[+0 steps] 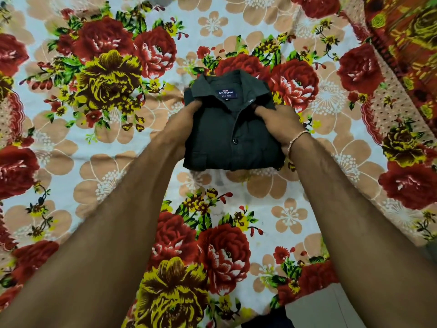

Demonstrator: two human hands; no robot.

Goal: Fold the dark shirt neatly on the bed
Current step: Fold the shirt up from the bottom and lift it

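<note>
The dark shirt (233,136) lies in a compact folded rectangle on the floral bedsheet (113,143), collar at the far end with a blue brand label showing and the button placket facing up. My left hand (182,124) grips its left edge, thumb on top below the collar. My right hand (277,125) grips the right edge the same way, with a thin bracelet at the wrist. The fingers of both hands are hidden under the shirt's sides.
The bedsheet with big red and yellow flowers spreads all around the shirt. A second orange-red patterned cloth (406,39) lies along the far right. The bed's near edge and a strip of pale floor (314,311) show at the bottom right.
</note>
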